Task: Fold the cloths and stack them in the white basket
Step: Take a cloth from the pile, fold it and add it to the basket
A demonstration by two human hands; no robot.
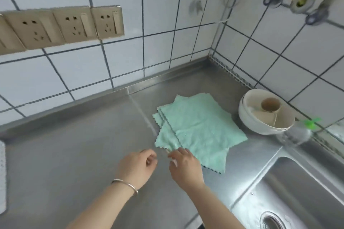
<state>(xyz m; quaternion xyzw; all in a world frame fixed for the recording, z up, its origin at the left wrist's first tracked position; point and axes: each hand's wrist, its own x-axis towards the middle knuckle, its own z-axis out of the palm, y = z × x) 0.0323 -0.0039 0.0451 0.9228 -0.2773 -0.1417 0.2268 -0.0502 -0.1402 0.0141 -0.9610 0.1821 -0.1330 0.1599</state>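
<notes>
Several mint-green cloths [199, 126] with zigzag edges lie spread flat in a loose, fanned pile on the steel counter, near the back corner. My right hand [184, 165] reaches to the pile's near-left corner, its fingertips at the cloth edge; whether they pinch it is unclear. My left hand [137, 167], with a silver bangle on the wrist, hovers just left of it above the bare steel, fingers loosely curled and holding nothing. At the far left edge a white perforated thing [2, 176] shows, possibly the basket.
A stack of white bowls [264, 124] with beige cups inside stands right of the cloths. A clear bottle with a green cap [296, 134] lies beside it. The steel sink [297, 197] opens at the lower right. Wall sockets [61, 28] sit on the tiled wall.
</notes>
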